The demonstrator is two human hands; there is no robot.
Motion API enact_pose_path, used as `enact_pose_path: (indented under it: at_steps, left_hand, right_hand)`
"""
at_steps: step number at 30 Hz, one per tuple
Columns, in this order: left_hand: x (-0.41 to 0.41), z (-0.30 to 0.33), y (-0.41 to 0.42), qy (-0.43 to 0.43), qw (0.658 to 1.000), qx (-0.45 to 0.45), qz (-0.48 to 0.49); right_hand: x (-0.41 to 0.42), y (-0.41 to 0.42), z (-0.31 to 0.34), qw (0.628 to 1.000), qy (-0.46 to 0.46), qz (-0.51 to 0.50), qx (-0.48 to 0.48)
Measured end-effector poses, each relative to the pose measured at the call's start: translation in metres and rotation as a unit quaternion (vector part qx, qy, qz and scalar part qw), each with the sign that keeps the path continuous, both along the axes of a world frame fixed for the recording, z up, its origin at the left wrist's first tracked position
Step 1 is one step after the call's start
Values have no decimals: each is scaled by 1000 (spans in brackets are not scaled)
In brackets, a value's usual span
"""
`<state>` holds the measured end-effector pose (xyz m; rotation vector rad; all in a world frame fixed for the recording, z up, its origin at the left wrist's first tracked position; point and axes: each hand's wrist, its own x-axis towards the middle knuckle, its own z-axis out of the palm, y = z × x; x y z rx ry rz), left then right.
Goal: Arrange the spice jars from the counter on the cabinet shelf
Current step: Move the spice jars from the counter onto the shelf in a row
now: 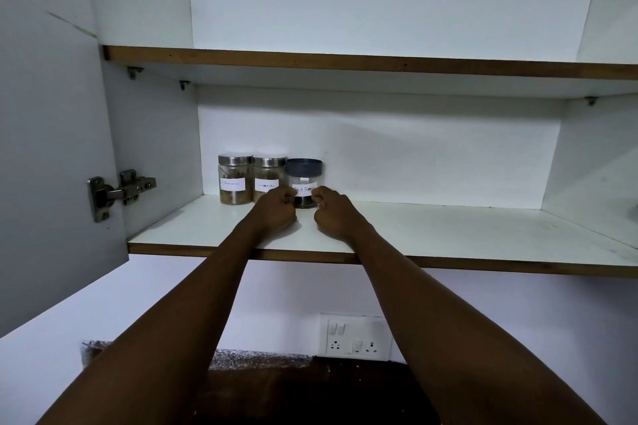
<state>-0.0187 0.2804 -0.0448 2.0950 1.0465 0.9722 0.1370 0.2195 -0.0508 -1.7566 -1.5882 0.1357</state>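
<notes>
Three spice jars stand in a row at the back left of the lower cabinet shelf. The leftmost jar and the middle jar have steel lids and white labels. The third, a black pepper jar, has a dark grey lid. My left hand and my right hand reach in from below and hold the black pepper jar's lower part from either side with curled fingers. The jar's base is partly hidden by my hands.
The upper shelf is bare. The open cabinet door with its hinge stands at the left. Below the shelf are a wall switch and socket plate and a dark counter edge.
</notes>
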Motion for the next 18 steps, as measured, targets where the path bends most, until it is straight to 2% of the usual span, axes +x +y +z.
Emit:
enact_pose_path:
  at_steps: [5, 12, 16, 18]
  left_hand:
    - [-1, 0, -3, -2, 1000, 3, -1]
    - [-4, 0, -3, -18, 999, 30, -6]
    - [-3, -2, -3, 23, 997, 66, -13]
    - [-2, -4, -6, 93, 989, 113, -13]
  right_hand:
    - [-2, -1, 1, 1000, 3, -8, 5]
    - [-7, -7, 0, 995, -13, -87, 47]
    - [-19, -26, 1, 990, -33, -128, 43]
    - [-24, -38, 0, 989, -73, -122, 27]
